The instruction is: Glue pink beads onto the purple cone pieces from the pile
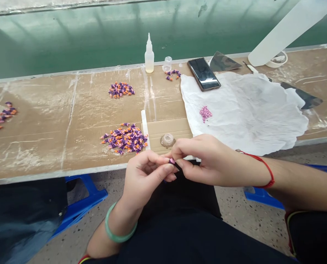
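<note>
Over the table's front edge, my left hand is closed, its thumb and fingertips pinching a small purple and pink figurine. My right hand meets it from the other side, thumb and index finger pressed together against the piece. Whatever those right fingertips hold is too small and covered to make out. Just beyond the hands sits a small round pot on a bare cardboard piece. Left of it lies a large pile of purple and orange figurines, beside a white flat stick.
A white sheet carries tiny pink pieces and a phone. Behind stand a dropper bottle and clear cup. More figurines lie in groups. A tape roll and knife are far right.
</note>
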Demonstrator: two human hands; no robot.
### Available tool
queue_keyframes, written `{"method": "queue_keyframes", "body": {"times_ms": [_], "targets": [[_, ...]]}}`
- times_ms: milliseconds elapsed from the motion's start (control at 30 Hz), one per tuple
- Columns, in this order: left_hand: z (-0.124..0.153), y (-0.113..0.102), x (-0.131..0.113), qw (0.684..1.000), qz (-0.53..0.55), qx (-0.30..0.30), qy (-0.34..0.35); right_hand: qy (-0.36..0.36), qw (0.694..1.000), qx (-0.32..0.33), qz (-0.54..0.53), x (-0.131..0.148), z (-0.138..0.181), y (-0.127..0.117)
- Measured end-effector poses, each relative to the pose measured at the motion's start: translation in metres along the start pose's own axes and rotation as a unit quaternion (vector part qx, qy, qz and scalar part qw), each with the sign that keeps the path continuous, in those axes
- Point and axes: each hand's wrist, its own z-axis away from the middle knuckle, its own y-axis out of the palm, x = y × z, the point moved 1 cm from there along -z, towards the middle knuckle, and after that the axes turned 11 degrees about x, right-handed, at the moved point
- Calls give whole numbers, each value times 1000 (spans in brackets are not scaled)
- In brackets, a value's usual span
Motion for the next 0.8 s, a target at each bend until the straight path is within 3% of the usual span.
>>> {"method": "queue_keyframes", "body": {"times_ms": [100,267,367,500,600,700,800], "targets": [[0,-1,0,1000,26,4,-13,26,998,6,-48,-1,3,-7],[-1,-2,-3,1000,24,8,-12,87,976,-76,-183,-6,15,-12],[-1,-1,-1,1000,7,-3,-10,82,967,-84,-226,-13,23,-10],[0,1,3,999,-38,-25,16,67,973,-108,-194,-24,32,-12],[0,-1,4,987,-149,-28,49,76,976,-148,-137,-33,39,-14],[-2,-12,0,933,-345,2,101,67,968,-179,-163,-44,46,-12],[-8,-36,-10,835,-527,6,161,61,951,-219,-208,-56,56,-9]]}}
